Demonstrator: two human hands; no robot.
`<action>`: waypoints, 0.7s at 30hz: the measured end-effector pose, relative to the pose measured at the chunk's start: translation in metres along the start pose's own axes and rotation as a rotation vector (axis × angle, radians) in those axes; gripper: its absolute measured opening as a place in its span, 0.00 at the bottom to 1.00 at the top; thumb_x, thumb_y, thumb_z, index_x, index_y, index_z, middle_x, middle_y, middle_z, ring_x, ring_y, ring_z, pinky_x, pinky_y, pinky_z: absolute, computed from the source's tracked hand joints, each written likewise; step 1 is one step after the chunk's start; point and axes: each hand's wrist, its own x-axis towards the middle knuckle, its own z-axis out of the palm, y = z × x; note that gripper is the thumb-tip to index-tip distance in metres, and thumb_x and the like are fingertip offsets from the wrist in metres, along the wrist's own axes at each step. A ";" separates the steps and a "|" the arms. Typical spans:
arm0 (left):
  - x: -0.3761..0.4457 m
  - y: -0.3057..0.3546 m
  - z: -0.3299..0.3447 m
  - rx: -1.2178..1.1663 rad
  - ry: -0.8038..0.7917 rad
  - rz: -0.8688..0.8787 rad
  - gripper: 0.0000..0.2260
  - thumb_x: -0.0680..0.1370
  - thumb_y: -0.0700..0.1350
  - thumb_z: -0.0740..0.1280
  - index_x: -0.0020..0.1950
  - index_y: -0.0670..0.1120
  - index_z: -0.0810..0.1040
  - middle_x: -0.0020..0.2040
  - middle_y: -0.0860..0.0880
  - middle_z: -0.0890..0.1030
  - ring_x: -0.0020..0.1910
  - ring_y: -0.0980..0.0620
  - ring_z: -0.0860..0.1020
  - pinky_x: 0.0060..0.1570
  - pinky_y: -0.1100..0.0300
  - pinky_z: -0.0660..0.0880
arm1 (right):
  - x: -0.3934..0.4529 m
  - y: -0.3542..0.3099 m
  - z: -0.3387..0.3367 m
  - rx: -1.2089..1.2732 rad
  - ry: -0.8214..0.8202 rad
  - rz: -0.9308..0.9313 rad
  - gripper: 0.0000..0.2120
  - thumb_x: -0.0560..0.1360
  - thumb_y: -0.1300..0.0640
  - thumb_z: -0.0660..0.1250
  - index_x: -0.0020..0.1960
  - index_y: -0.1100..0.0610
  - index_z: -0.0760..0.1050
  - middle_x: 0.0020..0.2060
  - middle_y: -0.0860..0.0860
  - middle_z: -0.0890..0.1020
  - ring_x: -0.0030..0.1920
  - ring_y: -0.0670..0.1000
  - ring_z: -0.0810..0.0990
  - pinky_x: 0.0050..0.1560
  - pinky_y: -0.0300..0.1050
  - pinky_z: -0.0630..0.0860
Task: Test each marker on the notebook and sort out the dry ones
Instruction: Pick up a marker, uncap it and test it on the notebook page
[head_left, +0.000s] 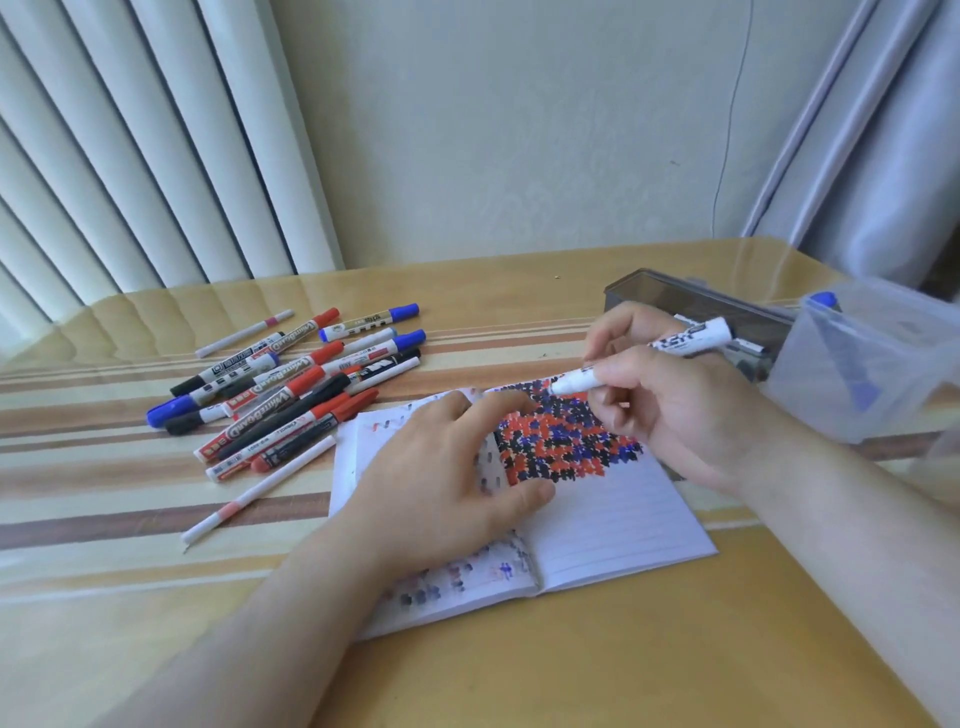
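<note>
My left hand (441, 467) lies flat with loose fingers on the open notebook (613, 525) at the centre of the frame. My right hand (670, 410) has its grip pinched round a white marker (644, 358), tip down at the red, blue and black scribbles. The other markers (296, 384) lie heaped on the tabletop (571, 670) at left, and two plastic bins (878, 364) stand at right.

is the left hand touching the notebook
Touching. The head view shows the left hand lying flat on the open notebook, fingers spread across its pages, no gap visible.
</note>
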 end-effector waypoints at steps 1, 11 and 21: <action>0.001 0.000 0.002 0.070 -0.037 0.001 0.30 0.72 0.76 0.61 0.71 0.69 0.64 0.48 0.59 0.68 0.56 0.54 0.70 0.57 0.55 0.71 | -0.004 -0.003 -0.006 -0.145 -0.048 0.010 0.04 0.71 0.63 0.68 0.41 0.55 0.78 0.30 0.54 0.75 0.30 0.50 0.72 0.30 0.43 0.62; 0.004 0.000 0.009 0.150 -0.158 -0.061 0.29 0.69 0.78 0.61 0.69 0.77 0.64 0.48 0.58 0.64 0.58 0.51 0.67 0.59 0.54 0.69 | -0.015 0.026 -0.041 -0.451 0.092 0.109 0.14 0.75 0.72 0.69 0.36 0.58 0.74 0.27 0.54 0.75 0.28 0.51 0.70 0.27 0.40 0.65; 0.005 -0.002 0.009 0.177 -0.162 -0.060 0.32 0.66 0.81 0.57 0.69 0.77 0.63 0.48 0.59 0.64 0.55 0.53 0.67 0.55 0.56 0.69 | -0.014 0.031 -0.044 -0.517 0.107 0.118 0.10 0.73 0.67 0.72 0.37 0.63 0.73 0.26 0.56 0.77 0.29 0.52 0.74 0.29 0.43 0.69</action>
